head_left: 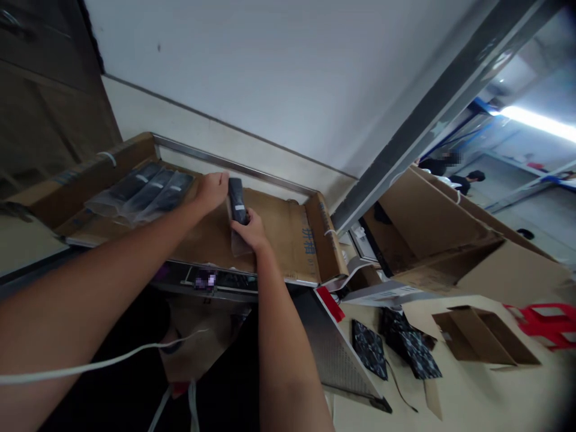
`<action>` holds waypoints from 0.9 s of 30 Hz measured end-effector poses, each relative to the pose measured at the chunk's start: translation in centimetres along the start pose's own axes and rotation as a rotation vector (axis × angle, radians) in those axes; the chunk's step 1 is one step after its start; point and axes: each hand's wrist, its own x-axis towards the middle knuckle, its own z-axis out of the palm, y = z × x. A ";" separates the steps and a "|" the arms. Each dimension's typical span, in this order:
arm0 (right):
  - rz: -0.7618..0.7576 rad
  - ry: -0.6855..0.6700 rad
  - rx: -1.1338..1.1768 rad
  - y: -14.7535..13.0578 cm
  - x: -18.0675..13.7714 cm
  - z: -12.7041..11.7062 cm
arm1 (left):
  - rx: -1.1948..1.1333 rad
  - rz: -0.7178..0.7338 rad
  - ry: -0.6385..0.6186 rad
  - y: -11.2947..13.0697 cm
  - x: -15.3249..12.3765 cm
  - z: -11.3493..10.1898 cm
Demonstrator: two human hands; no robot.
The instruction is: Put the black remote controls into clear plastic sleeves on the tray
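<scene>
My right hand (250, 231) grips the lower end of a slim black item in a clear wrapper (237, 201), holding it upright over a cardboard sheet (279, 231). My left hand (211, 191) rests on the same item's upper left side, fingers curled toward it. Three more black wrapped items (144, 191) lie side by side on the cardboard to the left.
The cardboard lies on a metal-framed surface (229, 163) against a white wall. A large open cardboard box (450, 240) stands at right, with black patterned pieces (396, 345) and a small box (483, 336) on a table, and a red stool (542, 321). People sit far right.
</scene>
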 end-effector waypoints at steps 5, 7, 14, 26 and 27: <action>-0.031 0.151 0.044 0.0 -0.3 0.1 | 0.190 0.433 -0.104 6.0 1.3 -3.7; -0.036 0.180 0.115 0.0 -0.4 0.1 | 0.239 0.530 -0.142 8.0 0.9 -4.5; -0.058 0.275 0.067 -0.4 -0.6 -0.2 | 0.201 0.563 -0.070 10.8 -0.2 -5.8; -0.091 0.336 -0.150 -0.9 -1.4 -0.4 | -0.236 0.152 -0.063 8.8 2.3 -6.7; -0.092 0.341 -0.164 -0.9 -1.5 -0.5 | -0.211 0.184 -0.039 9.1 2.2 -7.0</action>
